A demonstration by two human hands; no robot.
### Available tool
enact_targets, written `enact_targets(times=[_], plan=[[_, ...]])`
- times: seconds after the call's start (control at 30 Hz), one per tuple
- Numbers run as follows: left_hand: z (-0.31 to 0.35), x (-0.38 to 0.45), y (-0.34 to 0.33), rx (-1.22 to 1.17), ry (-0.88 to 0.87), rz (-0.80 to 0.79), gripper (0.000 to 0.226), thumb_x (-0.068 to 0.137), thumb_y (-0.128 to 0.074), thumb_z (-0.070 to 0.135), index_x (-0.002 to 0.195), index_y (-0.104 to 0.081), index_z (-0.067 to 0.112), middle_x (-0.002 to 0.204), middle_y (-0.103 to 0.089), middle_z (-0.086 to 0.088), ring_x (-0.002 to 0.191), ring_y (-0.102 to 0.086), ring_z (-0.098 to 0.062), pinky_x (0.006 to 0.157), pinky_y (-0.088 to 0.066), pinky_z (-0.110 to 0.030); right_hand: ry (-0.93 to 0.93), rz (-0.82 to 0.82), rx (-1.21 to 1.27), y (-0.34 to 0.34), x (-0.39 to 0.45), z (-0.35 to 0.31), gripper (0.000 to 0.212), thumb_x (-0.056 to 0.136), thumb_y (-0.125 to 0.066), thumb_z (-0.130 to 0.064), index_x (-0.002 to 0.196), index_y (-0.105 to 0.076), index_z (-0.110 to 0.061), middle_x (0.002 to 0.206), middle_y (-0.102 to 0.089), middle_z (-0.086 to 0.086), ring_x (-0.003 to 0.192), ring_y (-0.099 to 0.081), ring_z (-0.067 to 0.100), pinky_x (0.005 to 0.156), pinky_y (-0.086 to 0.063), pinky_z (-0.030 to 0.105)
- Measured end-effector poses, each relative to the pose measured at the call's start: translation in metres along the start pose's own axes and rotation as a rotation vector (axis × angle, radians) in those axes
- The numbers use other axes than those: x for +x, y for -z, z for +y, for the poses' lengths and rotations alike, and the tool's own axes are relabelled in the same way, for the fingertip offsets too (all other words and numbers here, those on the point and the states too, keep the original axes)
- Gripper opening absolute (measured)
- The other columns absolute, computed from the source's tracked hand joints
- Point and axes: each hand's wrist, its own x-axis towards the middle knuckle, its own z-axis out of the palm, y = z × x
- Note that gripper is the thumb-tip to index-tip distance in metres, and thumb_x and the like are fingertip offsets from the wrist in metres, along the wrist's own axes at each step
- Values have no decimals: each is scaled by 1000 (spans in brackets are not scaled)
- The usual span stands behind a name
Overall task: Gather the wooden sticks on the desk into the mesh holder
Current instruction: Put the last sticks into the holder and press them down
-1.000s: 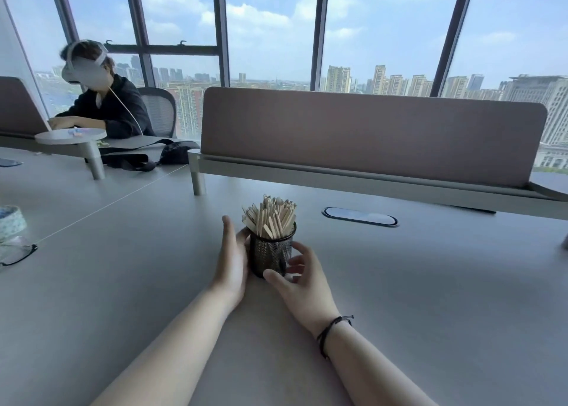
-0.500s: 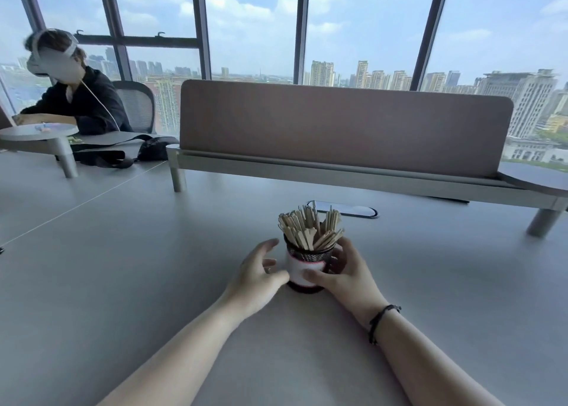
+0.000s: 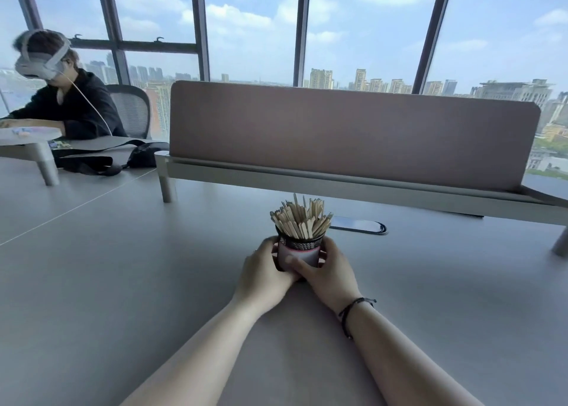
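Observation:
A black mesh holder (image 3: 299, 250) with a pale band around its lower part stands upright on the grey desk (image 3: 123, 282) in front of me. Several wooden sticks (image 3: 299, 219) stand packed in it, fanning out above the rim. My left hand (image 3: 264, 272) wraps the holder's left side and my right hand (image 3: 327, 272) wraps its right side, thumbs meeting across the front. A dark cord bracelet is on my right wrist. I see no loose sticks on the desk.
A brown divider panel (image 3: 353, 135) on a raised shelf runs behind the holder. An oval cable port (image 3: 358, 225) lies just behind and to the right. At far left a person (image 3: 67, 98) with a headset sits by a black bag (image 3: 135, 158).
Both hands have closed in around the holder: one second ago they were beside it with fingers apart, now they clasp it. The view has shifted left and closer.

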Motion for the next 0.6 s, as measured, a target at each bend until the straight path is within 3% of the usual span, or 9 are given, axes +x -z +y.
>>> enact_targets(times=[0.07, 0.2, 0.33, 0.5, 0.6], plan=[[-2, 20, -2, 16, 5, 8, 48, 74, -76, 31, 120, -63, 34, 107, -74, 11, 94, -67, -11, 66, -42, -6, -1, 6, -20, -6, 19, -2, 59, 63, -79, -59, 111, -54, -37, 102, -65, -20, 97, -64, 4, 79, -50, 27], [-7, 56, -12, 37, -29, -20, 43, 78, -70, 29, 120, -63, 31, 108, -74, 9, 99, -67, -15, 70, -44, -17, -4, 63, -44, -13, 56, 5, 52, 66, -80, -54, 106, -52, -35, 104, -66, -12, 98, -64, 12, 83, -52, 33], [-12, 86, -26, 39, -50, -22, 38, 81, -68, 27, 118, -63, 32, 103, -73, 12, 93, -65, -12, 61, -38, -3, -1, 91, -40, -13, 85, 14, 50, 65, -80, -52, 104, -57, -31, 101, -68, -13, 95, -64, 10, 79, -51, 31], [-19, 106, -37, 42, -36, 10, 41, 82, -65, 24, 122, -61, 27, 107, -74, 4, 98, -66, -18, 69, -41, -21, 32, 81, -28, -15, 105, 19, 48, 67, -81, -48, 106, -63, -28, 99, -70, -12, 92, -65, 7, 75, -48, 26], [-22, 112, -39, 57, -38, 13, 42, 81, -65, 24, 123, -60, 27, 109, -73, 3, 100, -65, -19, 72, -42, -23, 26, 59, -6, -17, 113, 22, 63, 56, -76, -60, 108, -63, -28, 101, -71, -14, 94, -66, 6, 81, -53, 30]])
